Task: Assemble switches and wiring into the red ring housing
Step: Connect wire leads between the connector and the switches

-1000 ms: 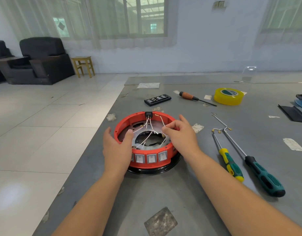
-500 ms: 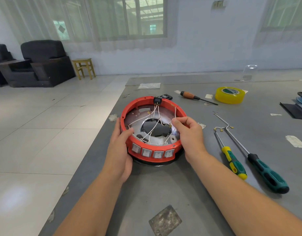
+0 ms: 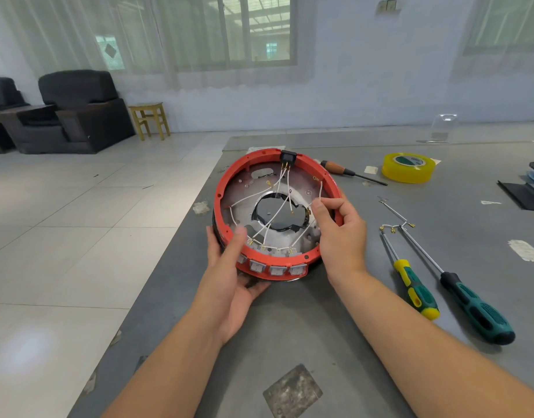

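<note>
Housing (image 3: 226, 188), the red ring, is now lifted off the table (image 3: 320, 327) and tipped up toward the camera, its far rim raised; a second ago it sat flat. That tilt exposes the inner plate, the white wires (image 3: 278, 203) crossing the central hole and the row of switches (image 3: 274, 270) along the near wall, so the wiring looks easier to reach. Left hand (image 3: 232, 285) cradles the housing from below at its near-left edge, thumb hooked over the rim, where earlier it only rested against the side. Right hand (image 3: 338, 233) has shifted to the right rim and pinches a single white wire between thumb and forefinger, holding it up inside the ring; before, it fingered the wires lower down. A black connector (image 3: 288, 155) sits at the far rim. Two green-handled screwdrivers (image 3: 416, 291) and the yellow tape roll (image 3: 409, 167) lie untouched to the right.
</note>
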`<state>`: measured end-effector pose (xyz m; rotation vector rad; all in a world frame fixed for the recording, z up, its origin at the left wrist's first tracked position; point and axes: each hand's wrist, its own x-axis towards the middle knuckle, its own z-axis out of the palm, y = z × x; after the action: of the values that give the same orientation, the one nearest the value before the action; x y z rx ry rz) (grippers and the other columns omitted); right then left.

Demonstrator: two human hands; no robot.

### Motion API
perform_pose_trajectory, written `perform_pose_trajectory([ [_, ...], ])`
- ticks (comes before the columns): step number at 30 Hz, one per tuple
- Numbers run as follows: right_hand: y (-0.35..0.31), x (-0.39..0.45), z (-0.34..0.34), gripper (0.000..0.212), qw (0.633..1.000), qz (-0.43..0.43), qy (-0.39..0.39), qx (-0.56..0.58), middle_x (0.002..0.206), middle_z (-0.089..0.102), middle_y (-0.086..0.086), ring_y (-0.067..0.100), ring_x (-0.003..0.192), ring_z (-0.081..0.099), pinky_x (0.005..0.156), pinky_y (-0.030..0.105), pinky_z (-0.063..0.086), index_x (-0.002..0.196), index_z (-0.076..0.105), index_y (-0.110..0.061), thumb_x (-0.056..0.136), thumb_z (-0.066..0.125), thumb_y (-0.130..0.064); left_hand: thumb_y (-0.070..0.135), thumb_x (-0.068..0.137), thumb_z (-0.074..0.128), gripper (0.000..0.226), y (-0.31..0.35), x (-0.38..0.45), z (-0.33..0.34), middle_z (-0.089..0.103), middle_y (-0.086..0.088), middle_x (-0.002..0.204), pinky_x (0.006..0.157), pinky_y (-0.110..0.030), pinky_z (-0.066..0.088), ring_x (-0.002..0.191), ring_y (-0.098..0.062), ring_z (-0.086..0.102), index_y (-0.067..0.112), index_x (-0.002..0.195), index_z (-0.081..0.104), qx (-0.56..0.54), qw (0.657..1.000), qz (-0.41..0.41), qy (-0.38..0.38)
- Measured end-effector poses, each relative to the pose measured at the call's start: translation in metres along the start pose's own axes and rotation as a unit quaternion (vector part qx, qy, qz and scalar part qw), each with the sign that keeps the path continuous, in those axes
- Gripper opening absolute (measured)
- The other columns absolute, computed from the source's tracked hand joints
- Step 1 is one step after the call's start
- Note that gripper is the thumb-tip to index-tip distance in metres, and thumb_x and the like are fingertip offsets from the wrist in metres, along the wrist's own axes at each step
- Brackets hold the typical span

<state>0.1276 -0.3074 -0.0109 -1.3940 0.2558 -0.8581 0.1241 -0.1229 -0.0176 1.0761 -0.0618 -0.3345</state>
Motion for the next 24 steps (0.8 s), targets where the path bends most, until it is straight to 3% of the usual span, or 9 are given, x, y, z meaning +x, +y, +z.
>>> perform_pose_trajectory([
  [3,-0.001,-0.001,0.002,0.007,1.0,-0.015,-0.002,0.006,0.096,0.071,0.004,0.019,0.089,0.064,0.084,0.039,0.055,0.089,0.071,-0.03,0.096,0.071,-0.03,0.026,0.084,0.084,0.1,-0.002,-0.001,0.001,0.073,0.001,0.133,0.095,-0.062,0.058,0.115,-0.035,0.074,0.074,0.146,0.023,-0.007,1.0,0.003,-0.025],
  [6,-0.001,-0.002,0.003,0.007,0.999,-0.036,-0.003,-0.014,0.115,0.073,0.003,0.017,0.108,0.067,0.098,0.036,0.055,0.092,0.069,-0.03,0.098,0.068,-0.031,0.014,0.073,0.088,0.114,-0.002,-0.001,0.003,0.073,-0.003,0.132,0.093,-0.067,0.057,0.113,-0.037,0.074,0.067,0.147,0.019,-0.041,0.999,0.011,0.006],
  [11,0.0,-0.005,0.007,0.011,0.999,-0.037,-0.012,-0.019,0.136,0.064,0.014,0.027,0.125,0.06,0.108,0.047,0.048,0.088,0.068,-0.035,0.099,0.067,-0.032,0.001,0.066,0.086,0.103,-0.013,0.001,0.011,0.067,-0.014,0.138,0.096,-0.049,0.062,0.116,-0.032,0.073,0.027,0.148,0.029,-0.065,0.997,0.026,0.032],
  [15,0.002,-0.003,0.006,0.008,0.999,-0.041,-0.028,-0.018,0.136,0.063,0.01,0.02,0.121,0.062,0.107,0.045,0.048,0.088,0.071,-0.032,0.097,0.07,-0.031,-0.002,0.067,0.085,0.103,-0.016,0.004,0.009,0.067,-0.012,0.14,0.099,-0.048,0.06,0.121,-0.035,0.07,0.031,0.149,0.031,-0.051,0.997,0.049,0.03],
  [17,0.004,0.0,0.003,0.009,0.999,-0.026,-0.036,-0.019,0.134,0.063,0.015,0.022,0.128,0.058,0.111,0.045,0.045,0.087,0.073,-0.026,0.096,0.072,-0.028,0.0,0.064,0.087,0.107,-0.015,0.005,0.006,0.07,-0.011,0.136,0.094,-0.046,0.063,0.118,-0.037,0.072,0.035,0.148,0.03,-0.052,0.996,0.056,0.038],
  [19,0.004,0.003,0.002,0.009,0.998,-0.025,-0.032,-0.039,0.134,0.061,0.009,0.013,0.132,0.054,0.11,0.041,0.045,0.085,0.075,-0.026,0.093,0.074,-0.029,0.0,0.061,0.088,0.107,-0.015,0.006,0.005,0.073,-0.01,0.13,0.087,-0.041,0.064,0.116,-0.036,0.073,0.033,0.145,0.029,-0.051,0.995,0.07,0.052],
  [21,0.001,0.004,0.002,0.006,0.997,-0.049,-0.012,-0.061,0.132,0.056,-0.007,0.002,0.125,0.055,0.104,0.03,0.046,0.084,0.076,-0.032,0.09,0.077,-0.031,-0.001,0.06,0.09,0.107,-0.016,0.007,0.004,0.075,-0.007,0.126,0.09,-0.042,0.064,0.116,-0.033,0.073,0.033,0.142,0.03,-0.043,0.994,0.083,0.059],
  [24,-0.005,0.011,-0.003,0.01,0.994,-0.078,0.02,-0.071,0.118,0.059,-0.012,0.003,0.098,0.057,0.088,0.018,0.045,0.081,0.074,-0.039,0.088,0.078,-0.033,-0.009,0.059,0.094,0.111,-0.018,0.01,0.0,0.074,-0.005,0.124,0.098,-0.046,0.06,0.115,-0.03,0.073,0.032,0.14,0.031,-0.02,0.993,0.103,0.057],
])
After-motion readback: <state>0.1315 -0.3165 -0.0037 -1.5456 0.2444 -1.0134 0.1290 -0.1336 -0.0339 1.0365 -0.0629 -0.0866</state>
